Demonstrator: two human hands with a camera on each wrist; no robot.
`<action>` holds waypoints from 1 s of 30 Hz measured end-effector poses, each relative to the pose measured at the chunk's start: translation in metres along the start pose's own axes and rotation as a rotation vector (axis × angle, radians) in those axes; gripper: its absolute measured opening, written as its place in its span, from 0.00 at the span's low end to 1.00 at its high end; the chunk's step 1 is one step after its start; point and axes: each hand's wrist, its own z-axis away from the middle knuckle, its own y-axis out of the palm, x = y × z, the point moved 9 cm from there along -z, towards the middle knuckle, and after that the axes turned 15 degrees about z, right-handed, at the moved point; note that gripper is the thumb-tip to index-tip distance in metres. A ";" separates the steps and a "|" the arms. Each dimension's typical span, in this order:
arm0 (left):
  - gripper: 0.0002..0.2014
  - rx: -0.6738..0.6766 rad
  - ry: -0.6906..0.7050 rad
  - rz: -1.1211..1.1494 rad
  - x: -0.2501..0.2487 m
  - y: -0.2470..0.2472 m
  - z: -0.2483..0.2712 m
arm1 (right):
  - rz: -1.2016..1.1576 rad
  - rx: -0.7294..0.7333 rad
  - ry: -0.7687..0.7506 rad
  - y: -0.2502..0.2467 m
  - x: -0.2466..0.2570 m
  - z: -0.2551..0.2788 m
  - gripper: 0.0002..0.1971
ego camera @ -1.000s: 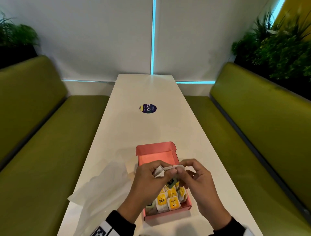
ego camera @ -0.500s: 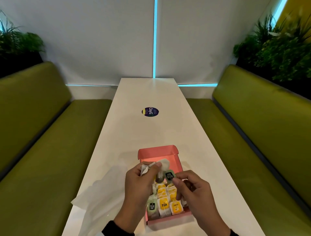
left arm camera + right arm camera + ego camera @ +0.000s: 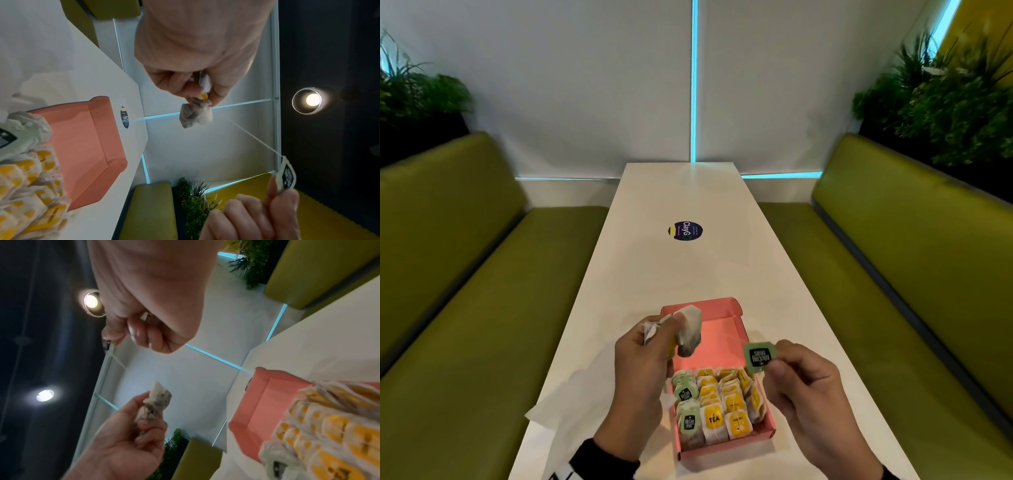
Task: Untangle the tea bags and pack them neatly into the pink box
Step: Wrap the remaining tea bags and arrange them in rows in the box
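Left hand (image 3: 640, 363) grips a bunched tea bag (image 3: 690, 330) above the pink box (image 3: 726, 317), lower centre of the head view. Right hand (image 3: 808, 387) pinches its green tag (image 3: 756, 356), string (image 3: 249, 136) stretched taut between them. Packed tea bags (image 3: 717, 404) fill the box's near half on the counter (image 3: 688, 267).

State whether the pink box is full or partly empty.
Partly empty: packed tea bags fill the pink box's near part; its far floor shows bare.

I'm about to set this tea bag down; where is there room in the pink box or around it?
Free: the pink box floor between its far wall and the packed tea bags; the white table beyond. Crowded: the box's near half.
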 end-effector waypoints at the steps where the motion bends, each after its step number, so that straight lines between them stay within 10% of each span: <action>1: 0.08 -0.004 0.006 0.000 -0.001 0.000 0.000 | -0.004 -0.039 0.020 -0.003 0.000 0.001 0.26; 16: 0.09 -0.054 0.178 0.049 -0.034 0.000 -0.004 | 0.112 0.077 0.223 -0.003 -0.001 0.004 0.08; 22: 0.07 -0.056 0.193 0.035 -0.034 0.004 -0.003 | 0.105 0.022 0.085 -0.009 0.007 0.000 0.28; 30: 0.08 -0.158 0.170 0.094 -0.042 -0.009 -0.009 | -0.138 -0.068 -0.033 -0.018 0.029 -0.002 0.26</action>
